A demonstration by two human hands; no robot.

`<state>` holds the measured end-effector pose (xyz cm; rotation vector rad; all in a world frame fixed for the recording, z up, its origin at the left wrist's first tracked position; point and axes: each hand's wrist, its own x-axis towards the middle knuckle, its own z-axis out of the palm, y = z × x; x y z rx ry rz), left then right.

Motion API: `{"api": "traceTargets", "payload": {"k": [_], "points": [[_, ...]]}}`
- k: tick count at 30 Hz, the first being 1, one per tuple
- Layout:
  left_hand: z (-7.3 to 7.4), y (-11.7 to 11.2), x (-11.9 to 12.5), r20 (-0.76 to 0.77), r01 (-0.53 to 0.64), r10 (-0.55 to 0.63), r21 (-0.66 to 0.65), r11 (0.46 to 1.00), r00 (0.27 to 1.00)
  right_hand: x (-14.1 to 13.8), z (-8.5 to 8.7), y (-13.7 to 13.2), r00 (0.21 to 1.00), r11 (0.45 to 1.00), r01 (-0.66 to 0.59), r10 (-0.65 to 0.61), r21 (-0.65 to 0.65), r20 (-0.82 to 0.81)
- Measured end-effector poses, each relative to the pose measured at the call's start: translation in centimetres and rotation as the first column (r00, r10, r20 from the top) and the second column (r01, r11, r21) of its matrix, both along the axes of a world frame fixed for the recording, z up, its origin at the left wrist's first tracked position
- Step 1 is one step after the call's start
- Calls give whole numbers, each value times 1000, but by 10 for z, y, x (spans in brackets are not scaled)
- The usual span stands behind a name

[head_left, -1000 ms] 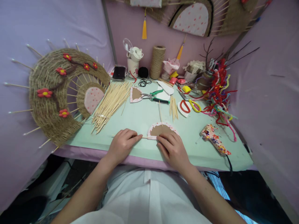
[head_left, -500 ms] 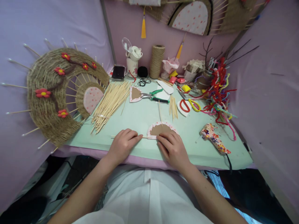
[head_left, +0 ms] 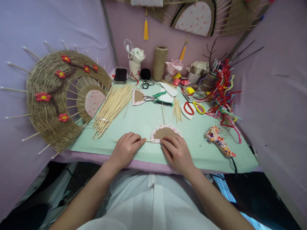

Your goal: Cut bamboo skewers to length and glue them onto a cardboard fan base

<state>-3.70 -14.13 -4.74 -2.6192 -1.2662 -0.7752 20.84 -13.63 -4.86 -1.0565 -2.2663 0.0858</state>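
A half-round cardboard piece [head_left: 165, 132] with a pink-spotted fabric edge lies near the table's front. One thin wooden stick [head_left: 163, 116] stands out from its curved top, pointing away from me. My left hand [head_left: 128, 147] has its fingers closed over a second wooden stick [head_left: 149, 141], which runs sideways along the straight edge, its right end reaching the piece's left corner. With fingers lying flat, my right hand [head_left: 176, 151] presses on the lower right of the cardboard piece, hiding that part. A floral-covered glue gun [head_left: 220, 141] lies to the right.
Behind my hands lie a bundle of sticks [head_left: 112, 110], green-handled pliers [head_left: 159, 98], scissors [head_left: 194, 108] and a shorter stick pile [head_left: 177, 110]. A twine-wrapped fan [head_left: 51, 111] leans at left. Coloured pipe cleaners [head_left: 225, 92] and a twine spool [head_left: 160, 64] stand at the back.
The view has shifted very slightly. Both hands, the stick and the cardboard piece keep the same places relative to each other.
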Motion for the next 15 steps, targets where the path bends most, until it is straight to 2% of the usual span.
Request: {"api": "traceTargets", "payload": {"k": [15], "points": [[-2,2,-1,-9,2,-2,2,1000,1000,0,1,0,1000,1000,7,-7,9,7]]}}
